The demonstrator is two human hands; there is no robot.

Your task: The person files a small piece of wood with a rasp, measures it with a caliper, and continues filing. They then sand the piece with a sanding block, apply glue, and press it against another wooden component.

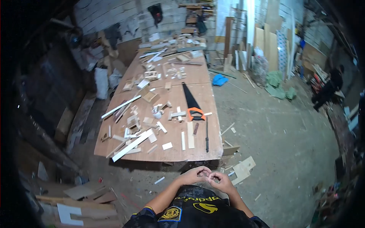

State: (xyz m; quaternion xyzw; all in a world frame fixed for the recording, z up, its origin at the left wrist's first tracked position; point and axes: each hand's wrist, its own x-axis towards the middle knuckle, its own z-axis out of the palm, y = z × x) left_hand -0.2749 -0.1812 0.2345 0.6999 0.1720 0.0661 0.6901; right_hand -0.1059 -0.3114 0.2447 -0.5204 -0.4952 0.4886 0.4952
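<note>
Loosely curled hands [191, 176] close together, any grip unclear, black shirt [228, 212], yellow lettering [207, 198] only partly legible, crest badge [171, 214]

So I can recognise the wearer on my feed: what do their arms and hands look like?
The left hand and right hand are ungloved, the forearms bare. The short sleeves are dark, with yellow trim at the left cuff; the dark shirt carries yellow lettering.

wearing black shirt [232, 218] | yellow lettering [207, 198] and logo [204, 207] showing | blue-edged badge [171, 214] sitting beside logo | sleeve [141, 217] showing yellow trim [150, 208]
</note>
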